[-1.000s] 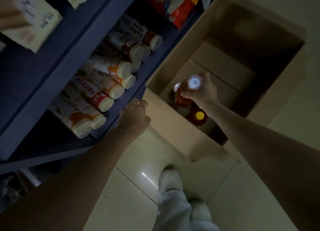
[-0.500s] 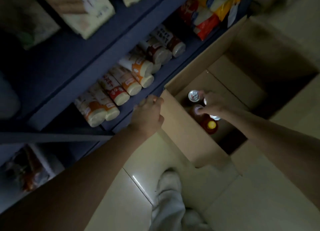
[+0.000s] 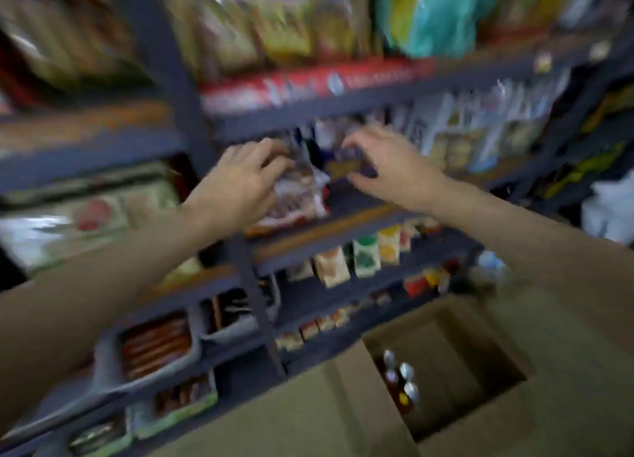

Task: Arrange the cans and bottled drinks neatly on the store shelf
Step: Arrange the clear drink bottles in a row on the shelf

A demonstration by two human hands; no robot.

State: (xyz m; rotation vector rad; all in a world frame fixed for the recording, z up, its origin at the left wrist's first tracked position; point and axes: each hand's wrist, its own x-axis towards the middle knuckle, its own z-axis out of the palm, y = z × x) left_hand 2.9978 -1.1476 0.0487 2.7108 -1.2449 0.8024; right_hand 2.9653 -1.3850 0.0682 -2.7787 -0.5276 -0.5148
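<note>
Head view, heavy blur. Gaze has swung up from the cardboard box (image 3: pixel 446 323) to the mid shelf (image 3: pixel 360 213). Both hands have left the box. Left hand (image 3: pixel 240 179) rests on a crinkly snack bag (image 3: pixel 295 196); whether it grips, can't tell. Right hand (image 3: pixel 384 163) is spread wide, holding nothing, reaching at packets beside it. Bottles (image 3: pixel 401 384) sit upright in the box, untouched. Likely clearing shelf space first; no drink shelved in this move.
</note>
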